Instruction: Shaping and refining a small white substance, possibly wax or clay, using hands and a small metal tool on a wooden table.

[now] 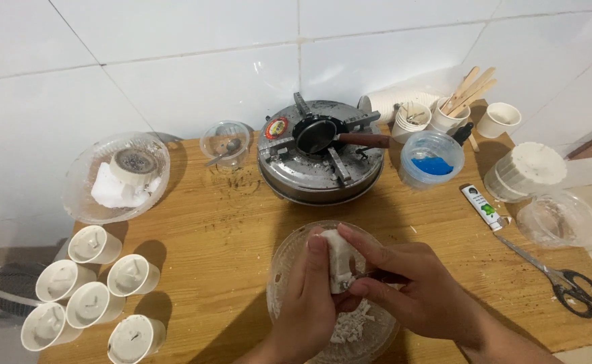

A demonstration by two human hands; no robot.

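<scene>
A white wax chunk (337,261) is held over a clear glass bowl (284,269) at the front middle of the wooden table. My left hand (309,303) grips the chunk from the left, thumb up along its side. My right hand (417,283) presses on it from the right with thumb and fingers, and seems to hold a small dark tool that is mostly hidden. White shavings (350,327) lie in the bowl under my hands.
A round metal stove (289,172) carries a small dark pan (316,135) at the back. Several white filled cups (93,290) stand front left, a glass bowl with wax (117,175) behind them. Scissors (559,280), a tube (483,205), a blue-dye tub (432,158) and stick cups (454,111) are right.
</scene>
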